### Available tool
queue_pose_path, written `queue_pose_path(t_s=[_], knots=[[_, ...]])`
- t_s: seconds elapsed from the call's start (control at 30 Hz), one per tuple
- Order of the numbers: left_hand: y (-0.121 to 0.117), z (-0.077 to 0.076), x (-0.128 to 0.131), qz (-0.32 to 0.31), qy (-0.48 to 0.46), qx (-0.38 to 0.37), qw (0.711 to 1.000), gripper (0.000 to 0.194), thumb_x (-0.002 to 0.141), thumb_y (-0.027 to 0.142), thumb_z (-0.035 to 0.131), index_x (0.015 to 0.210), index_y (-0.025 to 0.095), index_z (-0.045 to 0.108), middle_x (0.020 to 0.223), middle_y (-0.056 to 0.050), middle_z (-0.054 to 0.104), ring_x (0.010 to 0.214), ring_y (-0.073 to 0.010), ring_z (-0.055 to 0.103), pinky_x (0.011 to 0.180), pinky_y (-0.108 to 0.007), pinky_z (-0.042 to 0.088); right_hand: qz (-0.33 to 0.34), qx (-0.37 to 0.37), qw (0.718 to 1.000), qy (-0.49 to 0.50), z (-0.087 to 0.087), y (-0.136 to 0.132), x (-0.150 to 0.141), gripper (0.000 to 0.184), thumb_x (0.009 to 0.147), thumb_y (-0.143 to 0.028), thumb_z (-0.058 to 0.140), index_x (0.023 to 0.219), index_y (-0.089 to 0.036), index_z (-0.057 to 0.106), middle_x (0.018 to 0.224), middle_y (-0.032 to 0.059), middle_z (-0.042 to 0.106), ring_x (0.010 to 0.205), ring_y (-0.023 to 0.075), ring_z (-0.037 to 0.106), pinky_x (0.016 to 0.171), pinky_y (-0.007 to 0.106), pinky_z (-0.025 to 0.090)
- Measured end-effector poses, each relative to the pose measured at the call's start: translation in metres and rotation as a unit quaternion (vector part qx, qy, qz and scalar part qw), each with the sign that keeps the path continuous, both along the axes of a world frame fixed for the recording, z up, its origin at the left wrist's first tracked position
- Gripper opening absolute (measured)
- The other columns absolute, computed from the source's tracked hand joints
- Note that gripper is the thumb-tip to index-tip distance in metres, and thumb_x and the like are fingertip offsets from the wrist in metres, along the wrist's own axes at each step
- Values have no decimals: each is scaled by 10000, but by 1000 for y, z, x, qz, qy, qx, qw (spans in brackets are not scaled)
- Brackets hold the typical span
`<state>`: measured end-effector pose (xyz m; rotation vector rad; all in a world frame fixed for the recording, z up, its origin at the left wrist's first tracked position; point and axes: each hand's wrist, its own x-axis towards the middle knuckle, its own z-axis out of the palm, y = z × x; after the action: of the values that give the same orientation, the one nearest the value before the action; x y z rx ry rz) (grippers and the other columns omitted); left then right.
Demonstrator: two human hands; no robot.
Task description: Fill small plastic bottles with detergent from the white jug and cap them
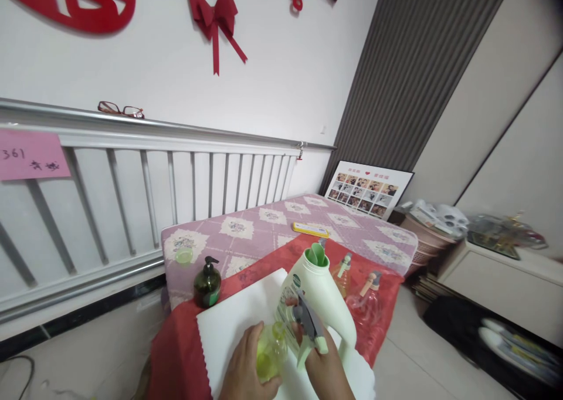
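My left hand [244, 362] is wrapped around a clear bottle [270, 356] with yellow-green liquid low in it and an uncapped neck. My right hand [326, 368] grips a grey and pale green trigger spray head [310, 324], held off the bottle, to the right of its neck. Just beyond both hands a large pale green detergent jug [325, 291] stands uncapped, its green inner spout [316, 254] showing. The right fingers are partly hidden behind the spray head. Under these lies a white scallop-edged mat [237, 312].
A dark green pump bottle [207, 284] stands left of the mat. On the red cloth [268, 259], right of the jug, are an amber spray bottle [343, 274] and a pink one [368, 300]. A green cap [183, 256] and yellow box [310, 230] lie farther back.
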<state>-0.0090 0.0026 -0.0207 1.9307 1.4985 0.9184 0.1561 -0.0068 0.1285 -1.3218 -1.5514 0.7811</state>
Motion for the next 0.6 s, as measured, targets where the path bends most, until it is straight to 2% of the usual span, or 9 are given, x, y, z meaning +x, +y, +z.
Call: queue_pose_path(t_s=[0.1,0.23,0.47,0.6], knots=[[1,1,1,-3,6,-16,1000,941,623,284,641,1481,56,328,1535,-206,434,1430,-324,417,1188,-438,377,18,-20,1000,3,-4,3,-2,452,849,-310,576,1288,-230,648,1325,95,686,1297,283,570,1131,411,421],[2,2,2,-7,13,-37,999,968,609,287,643,1482,42,305,1544,-220,410,1440,-332,397,1203,-458,352,49,-61,997,8,-11,5,-3,476,839,-332,597,1301,-225,642,1364,103,661,1327,280,551,1162,433,381],[1,2,1,-12,3,-38,999,962,610,289,652,1484,77,312,1548,-202,412,1448,-327,385,1206,-460,346,93,-83,992,-4,3,5,-3,465,868,-385,602,1306,-232,645,1346,105,675,1286,304,578,1163,474,373],[1,-1,1,-13,2,-36,999,972,609,294,656,1488,76,306,1551,-202,406,1448,-330,383,1210,-456,341,91,-76,993,-9,4,6,-5,447,855,-382,621,1276,-238,671,1345,92,676,1289,311,575,1175,482,351]])
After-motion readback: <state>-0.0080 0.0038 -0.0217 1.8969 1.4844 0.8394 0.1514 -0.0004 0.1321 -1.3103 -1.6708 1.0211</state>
